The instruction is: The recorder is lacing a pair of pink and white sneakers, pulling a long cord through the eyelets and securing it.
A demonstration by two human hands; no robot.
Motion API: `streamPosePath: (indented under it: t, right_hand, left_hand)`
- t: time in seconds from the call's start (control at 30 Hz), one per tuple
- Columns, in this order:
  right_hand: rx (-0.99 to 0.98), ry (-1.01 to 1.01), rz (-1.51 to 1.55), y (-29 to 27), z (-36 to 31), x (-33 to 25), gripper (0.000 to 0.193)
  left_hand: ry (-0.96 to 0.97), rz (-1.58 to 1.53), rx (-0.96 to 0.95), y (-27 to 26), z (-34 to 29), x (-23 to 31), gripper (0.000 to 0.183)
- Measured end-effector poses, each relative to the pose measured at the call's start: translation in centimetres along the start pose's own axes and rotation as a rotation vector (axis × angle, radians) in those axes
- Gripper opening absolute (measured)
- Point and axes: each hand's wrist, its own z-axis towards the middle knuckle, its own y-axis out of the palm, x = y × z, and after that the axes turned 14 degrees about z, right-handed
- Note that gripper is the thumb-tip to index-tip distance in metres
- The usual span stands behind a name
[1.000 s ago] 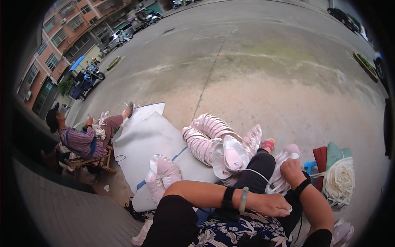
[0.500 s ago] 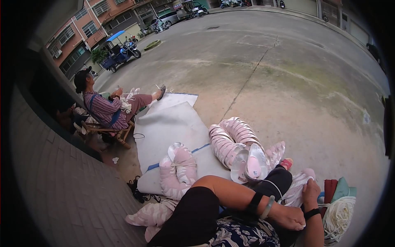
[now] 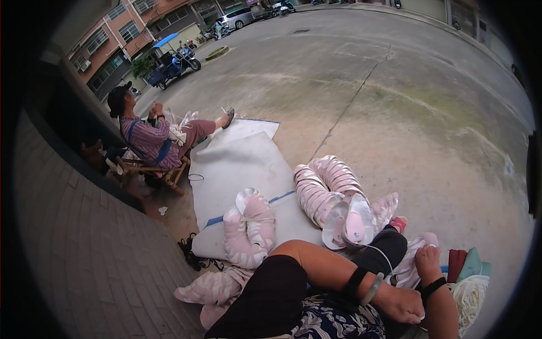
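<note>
Raised since the earlier frame: the co-worker's hands (image 3: 157, 107), with my whole view shifted slightly; my two hands keep nearly the same pose. My left hand (image 3: 403, 305) is a closed fist on a small white item (image 3: 422, 317), too little exposed to identify. My right hand (image 3: 428, 261) is curled tight at the shoe bundle (image 3: 407, 263) beside my leg, apparently pinching its edge to steady it. One hank of white cord (image 3: 471, 296) lies by my right forearm, presumably for easy reach, with one dark red cloth (image 3: 457, 265) and one green cloth (image 3: 472, 264). Three further groups of nested pink-and-white shoe pieces are distinguishable: one large arch (image 3: 313, 192) at the white sheet's (image 3: 243, 164) edge, one smaller arch (image 3: 261, 223) on the sheet, probably to keep clean, and one pile (image 3: 206, 288) by my left leg. Individual pieces overlap too closely to count.
</note>
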Motion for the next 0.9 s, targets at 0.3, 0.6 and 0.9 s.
streamPosePath:
  t: [0.3,0.6,0.9]
  right_hand:
    - [0.299,0.58,0.472,2.6,-1.1,0.8,0.008]
    - [0.105,0.151,0.208,1.5,-0.5,1.8,0.014]
    - [0.474,0.603,0.642,4.8,-2.2,4.8,0.016]
  left_hand:
    - [-0.033,0.005,0.017,-0.6,0.0,0.5,0.023]
    - [0.054,0.06,0.101,-0.1,0.5,1.3,0.023]
    - [0.026,0.101,-0.073,-1.4,0.6,4.5,0.029]
